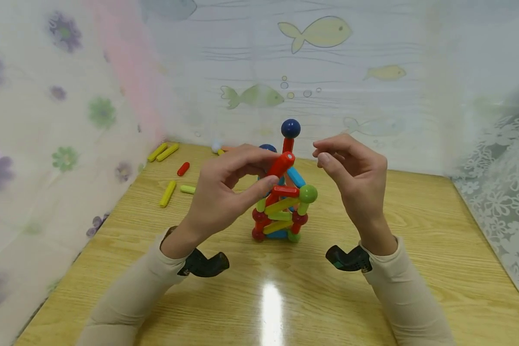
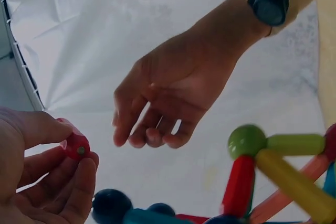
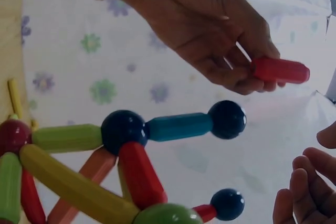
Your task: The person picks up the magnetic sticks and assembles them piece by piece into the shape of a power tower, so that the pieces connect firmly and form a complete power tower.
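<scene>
As seen in the head view, the left hand (image 1: 218,192) is held up near nine o'clock of the tower (image 1: 282,205), and its fingers are pointed toward two o'clock. A short red stick (image 1: 281,166) is clamped between its thumb and fingers, with the thumb below and the first finger above. The right hand (image 1: 363,182) is held up between two and three o'clock of the tower, and its fingers are pointed toward eleven o'clock. Its thumb and first finger are bent toward each other, but their tips are set apart with a gap between. Its other fingers are softly bent.

The red stick is held in front of the top part of the tower and apart from it, and its free end is tipped between one and two o'clock. It is smooth and shiny, and a small round spot can be seen on that end. The tower is made of bright sticks and round balls. At twelve o'clock, its highest spot is taken by a dark blue ball (image 1: 291,129), and at two o'clock a green ball (image 1: 308,194) is set. The wooden table (image 1: 415,216) is stood on by the tower, and two yellow sticks (image 1: 162,152) are laid at ten o'clock of the left hand.
</scene>
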The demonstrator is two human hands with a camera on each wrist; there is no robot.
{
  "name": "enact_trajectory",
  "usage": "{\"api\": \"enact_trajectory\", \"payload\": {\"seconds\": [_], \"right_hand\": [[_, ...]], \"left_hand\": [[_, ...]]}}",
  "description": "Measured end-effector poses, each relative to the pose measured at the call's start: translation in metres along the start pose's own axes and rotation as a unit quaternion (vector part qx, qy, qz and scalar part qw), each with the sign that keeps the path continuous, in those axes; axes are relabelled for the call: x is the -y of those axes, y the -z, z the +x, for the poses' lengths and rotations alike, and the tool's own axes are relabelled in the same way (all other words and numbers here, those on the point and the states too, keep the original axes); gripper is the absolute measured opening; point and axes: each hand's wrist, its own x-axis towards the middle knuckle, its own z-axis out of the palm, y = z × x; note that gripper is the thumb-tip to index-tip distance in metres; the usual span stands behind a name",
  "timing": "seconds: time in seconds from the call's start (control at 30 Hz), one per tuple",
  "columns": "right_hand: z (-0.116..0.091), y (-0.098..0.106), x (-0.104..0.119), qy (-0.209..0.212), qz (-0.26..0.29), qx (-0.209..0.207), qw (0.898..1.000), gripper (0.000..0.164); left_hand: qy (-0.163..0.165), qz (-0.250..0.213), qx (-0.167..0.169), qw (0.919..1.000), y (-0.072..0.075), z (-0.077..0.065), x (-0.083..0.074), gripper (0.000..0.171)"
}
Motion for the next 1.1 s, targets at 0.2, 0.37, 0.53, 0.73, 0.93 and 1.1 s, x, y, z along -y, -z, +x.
{"api": "enact_trajectory", "payload": {"seconds": [0.2, 0.37, 0.53, 0.73, 0.93, 1.1], "right_hand": [[-0.007, 0.01, -0.007, -0.01, -0.012, -0.007, 1.0, 0.016], [-0.013, 0.018, -0.013, -0.028, -0.02, -0.007, 0.999, 0.016], [-0.016, 0.025, -0.016, -0.028, -0.018, 0.009, 0.999, 0.017], [-0.024, 0.032, -0.031, -0.068, -0.028, 0.012, 0.997, 0.017], [-0.049, 0.04, -0.056, -0.212, -0.089, 0.066, 0.971, 0.027], [-0.064, 0.042, -0.069, -0.294, -0.079, 0.113, 0.946, 0.033]], "left_hand": [[0.026, 0.001, 0.006, 0.9996, -0.011, -0.015, 0.002, 0.029], [0.059, -0.013, 0.02, 0.998, -0.017, -0.027, 0.006, 0.029], [0.11, -0.04, 0.04, 0.9923, -0.029, -0.039, 0.015, 0.034], [0.081, -0.007, 0.035, 0.9961, -0.046, -0.039, 0.027, 0.029], [0.042, 0.064, -0.001, 0.9971, -0.057, -0.029, 0.039, 0.027], [0.036, 0.084, -0.018, 0.9956, -0.056, -0.025, 0.044, 0.027]]}}
